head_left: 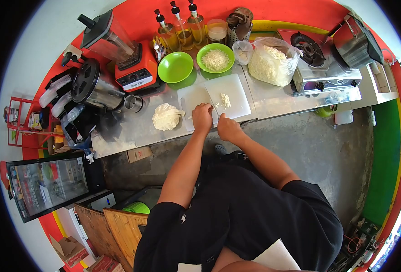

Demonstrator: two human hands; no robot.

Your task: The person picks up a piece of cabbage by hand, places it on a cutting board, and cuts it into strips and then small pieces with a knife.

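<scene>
At the cutting board [239,93], the right hand [230,128] curls round a knife [212,99].

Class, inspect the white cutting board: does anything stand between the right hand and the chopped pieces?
Nothing visible does: only the surface of the white cutting board shows between the right hand and the chopped pieces.

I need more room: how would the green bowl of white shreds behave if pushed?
The green bowl should stay stiff, since its round wall holds shape. Its smooth, plastic-looking surface may feel slippery. A sharp shove might spill the white shreds, which lie loosely heaped.
</scene>
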